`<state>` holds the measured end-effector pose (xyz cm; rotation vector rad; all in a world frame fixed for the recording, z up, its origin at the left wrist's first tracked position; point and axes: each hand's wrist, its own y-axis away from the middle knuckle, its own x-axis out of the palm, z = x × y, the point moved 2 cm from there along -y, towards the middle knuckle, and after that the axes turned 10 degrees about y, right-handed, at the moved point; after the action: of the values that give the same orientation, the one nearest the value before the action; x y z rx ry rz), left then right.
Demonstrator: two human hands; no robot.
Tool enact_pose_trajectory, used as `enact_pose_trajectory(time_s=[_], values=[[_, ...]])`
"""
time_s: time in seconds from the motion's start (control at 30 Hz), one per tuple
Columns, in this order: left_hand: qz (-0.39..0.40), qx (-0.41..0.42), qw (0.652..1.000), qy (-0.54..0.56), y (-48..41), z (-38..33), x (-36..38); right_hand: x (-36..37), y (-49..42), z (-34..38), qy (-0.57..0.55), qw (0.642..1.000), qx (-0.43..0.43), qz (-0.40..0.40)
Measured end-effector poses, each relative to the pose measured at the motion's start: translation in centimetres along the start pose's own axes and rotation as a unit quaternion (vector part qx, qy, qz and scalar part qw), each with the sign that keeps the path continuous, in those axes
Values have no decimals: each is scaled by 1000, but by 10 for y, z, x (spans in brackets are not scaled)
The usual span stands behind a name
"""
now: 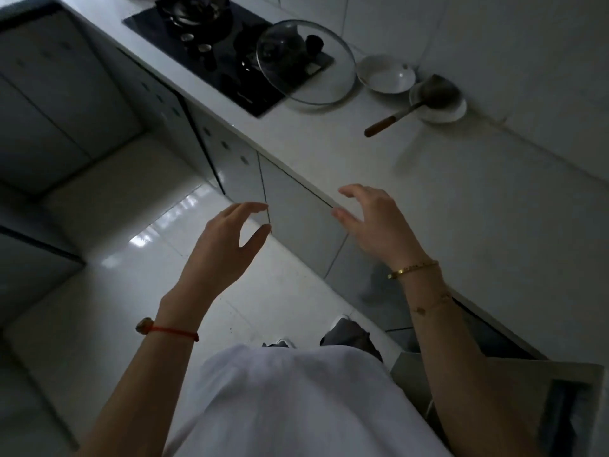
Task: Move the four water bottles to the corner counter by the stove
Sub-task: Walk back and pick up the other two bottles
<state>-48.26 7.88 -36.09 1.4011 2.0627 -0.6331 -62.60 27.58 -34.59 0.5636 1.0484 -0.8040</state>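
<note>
From the head camera we see no water bottles anywhere, so which way they lie from either grip, and how their long axis runs, cannot be told; we judge they are out of view and have yet to be fetched, or lie behind us.

Our left hand [224,249] is raised over the floor [158,258] at about 9 o'clock from the right hand [372,222]. Both grips are spread and empty, fingers curved and apart, holding nothing. The right hand hovers over the near edge of the surface [445,199] and is the nearer of the two to it.

The stove [224,57] lies at about 11 o'clock from the hands, set into the surface. A glass lid [306,64] leans at its right end, partly over the burner. Just beside the lid, at 3 o'clock from it, a white bowl [385,75] looks empty. Further on, a small plate [441,107] carries a spatula [412,107], whose wooden handle points toward 8 o'clock. The stretch of surface between those dishes and our right hand is bare, and we judge it has room for the bottles.
</note>
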Motion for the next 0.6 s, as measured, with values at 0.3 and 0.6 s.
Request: enact_pose_trajectory(time_s=[0.3,0.6], values=[[-126,-104,987,9,49,66,-63,53,-53,107,19,985,-155,78],[-221,-191,956,11,66,124,-109,112,-111,200,24,948,-287,138]])
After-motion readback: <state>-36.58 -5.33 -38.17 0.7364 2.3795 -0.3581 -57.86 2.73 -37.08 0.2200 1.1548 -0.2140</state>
